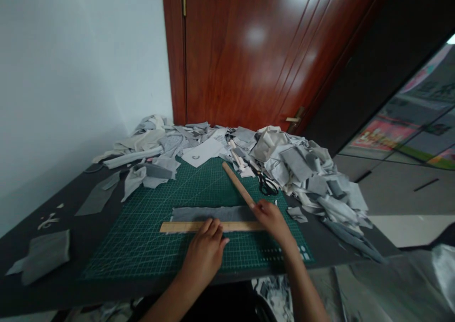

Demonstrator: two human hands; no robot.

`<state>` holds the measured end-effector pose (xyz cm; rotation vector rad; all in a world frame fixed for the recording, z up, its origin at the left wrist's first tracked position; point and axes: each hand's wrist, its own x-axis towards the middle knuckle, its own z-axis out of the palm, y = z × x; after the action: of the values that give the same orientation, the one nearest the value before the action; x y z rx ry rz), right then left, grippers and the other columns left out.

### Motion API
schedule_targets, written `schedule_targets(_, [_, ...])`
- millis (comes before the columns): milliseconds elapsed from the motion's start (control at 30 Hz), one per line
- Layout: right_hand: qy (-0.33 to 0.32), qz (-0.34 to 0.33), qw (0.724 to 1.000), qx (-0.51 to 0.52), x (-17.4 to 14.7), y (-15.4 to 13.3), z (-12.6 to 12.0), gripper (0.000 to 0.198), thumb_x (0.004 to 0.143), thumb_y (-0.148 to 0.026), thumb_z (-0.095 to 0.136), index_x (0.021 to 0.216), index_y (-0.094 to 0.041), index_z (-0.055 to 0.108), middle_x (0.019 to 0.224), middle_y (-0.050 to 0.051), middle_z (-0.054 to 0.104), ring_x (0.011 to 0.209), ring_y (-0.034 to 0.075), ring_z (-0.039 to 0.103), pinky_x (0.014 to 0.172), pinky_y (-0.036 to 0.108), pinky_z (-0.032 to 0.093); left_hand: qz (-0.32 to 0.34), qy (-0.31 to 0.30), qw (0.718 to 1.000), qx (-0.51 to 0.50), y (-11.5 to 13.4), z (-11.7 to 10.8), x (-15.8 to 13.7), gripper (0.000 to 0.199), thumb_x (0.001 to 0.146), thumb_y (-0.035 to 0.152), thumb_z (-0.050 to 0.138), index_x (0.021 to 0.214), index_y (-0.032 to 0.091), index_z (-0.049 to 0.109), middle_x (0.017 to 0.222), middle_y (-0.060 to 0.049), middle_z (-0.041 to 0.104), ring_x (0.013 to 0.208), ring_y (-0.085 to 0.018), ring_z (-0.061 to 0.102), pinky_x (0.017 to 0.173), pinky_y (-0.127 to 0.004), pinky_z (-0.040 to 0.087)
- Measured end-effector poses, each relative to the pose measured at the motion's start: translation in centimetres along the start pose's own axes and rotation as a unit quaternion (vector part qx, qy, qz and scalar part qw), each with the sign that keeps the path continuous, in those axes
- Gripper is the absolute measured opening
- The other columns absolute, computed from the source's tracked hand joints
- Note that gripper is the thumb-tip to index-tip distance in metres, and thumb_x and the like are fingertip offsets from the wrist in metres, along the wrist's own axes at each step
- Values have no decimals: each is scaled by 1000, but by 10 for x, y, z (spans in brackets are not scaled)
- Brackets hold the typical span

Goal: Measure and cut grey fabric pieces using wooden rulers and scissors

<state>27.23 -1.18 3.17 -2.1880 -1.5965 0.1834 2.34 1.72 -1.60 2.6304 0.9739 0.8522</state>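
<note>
A wooden ruler (179, 227) lies across a strip of grey fabric (213, 213) on the green cutting mat (142, 237). My left hand (207, 246) presses down on this ruler near its middle, fingers bunched together and thumb held apart. My right hand (270, 218) is closed round the near end of a second wooden ruler (237, 182), which slants away toward the back of the mat. That hand is by the right end of the first ruler and hides part of it. Black-handled scissors (267, 184) lie at the mat's back right.
Heaped fabric scraps (309, 165) line the back and right of the dark table (95, 227). A white paper piece (202, 152) rests at the mat's far edge. Folded grey cloth (48, 255) sits at the left. Beyond the table are a wall and a brown door (241, 57).
</note>
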Motion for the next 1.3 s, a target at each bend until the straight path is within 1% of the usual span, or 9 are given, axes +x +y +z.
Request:
schedule_targets(167, [-21, 3, 998, 62, 3, -22, 18, 49, 108, -42, 35, 77, -17, 63, 75, 4, 73, 69, 16, 66, 58, 23, 41, 18, 3, 999, 36, -6, 1, 0, 27, 96, 27, 60, 118, 18, 72, 131, -12, 69, 127, -34, 62, 106, -50, 55])
schedule_targets(367, [-7, 33, 999, 37, -3, -34, 16, 36, 108, -37, 42, 89, -18, 67, 89, 7, 78, 86, 20, 73, 71, 25, 46, 16, -12, 997, 72, -7, -2, 2, 28, 96, 27, 60, 119, 18, 72, 132, -11, 70, 127, -33, 63, 106, -50, 55])
schedule_targets(533, [28, 132, 990, -36, 4, -24, 10, 29, 106, -28, 44, 104, -11, 67, 99, 21, 77, 94, 30, 76, 76, 33, 51, 16, -17, 996, 83, -5, -5, 5, 26, 96, 28, 60, 115, 16, 73, 129, -11, 71, 124, -33, 64, 105, -49, 57])
schedule_targets(700, [50, 183, 980, -61, 11, -2, 2, 32, 107, -27, 41, 113, -5, 64, 101, 25, 76, 97, 33, 76, 77, 36, 53, 15, -8, 995, 93, -6, -2, 3, 29, 97, 34, 59, 117, 18, 73, 130, -11, 71, 126, -35, 63, 106, -52, 55])
schedule_targets(833, [48, 158, 985, -41, 11, 6, -4, 32, 107, -28, 44, 110, -6, 67, 103, 25, 76, 98, 30, 75, 75, 31, 49, 4, -11, 997, 70, -2, -5, 6, 23, 97, 29, 59, 112, 20, 73, 128, -10, 71, 125, -34, 63, 107, -51, 54])
schedule_targets(967, [24, 93, 995, 3, 14, -3, -4, 41, 109, -34, 40, 93, -13, 71, 94, 14, 79, 90, 20, 74, 69, 24, 45, 3, -32, 998, 59, 4, -12, 11, 21, 96, 26, 60, 111, 18, 73, 125, -10, 71, 123, -32, 63, 106, -49, 54])
schedule_targets(1067, [5, 58, 998, 26, 14, -17, 3, 47, 111, -37, 35, 90, -16, 71, 92, 9, 79, 87, 17, 74, 68, 22, 45, -3, -40, 997, 63, 7, -15, 12, 23, 95, 27, 62, 112, 17, 72, 127, -12, 70, 124, -33, 62, 107, -51, 53])
schedule_targets(1167, [-4, 49, 998, 28, 11, -32, 10, 42, 111, -35, 38, 94, -16, 71, 96, 9, 80, 92, 18, 75, 72, 22, 47, -7, -51, 997, 65, 9, -16, 12, 22, 95, 27, 62, 110, 16, 73, 128, -13, 69, 125, -34, 61, 109, -51, 51])
schedule_targets(1300, [1, 70, 998, 2, 4, -45, 7, 35, 110, -30, 38, 103, -13, 68, 97, 16, 79, 95, 23, 77, 76, 25, 51, -6, -55, 996, 72, 9, -16, 12, 23, 95, 27, 62, 111, 15, 72, 128, -13, 69, 126, -34, 60, 109, -50, 52])
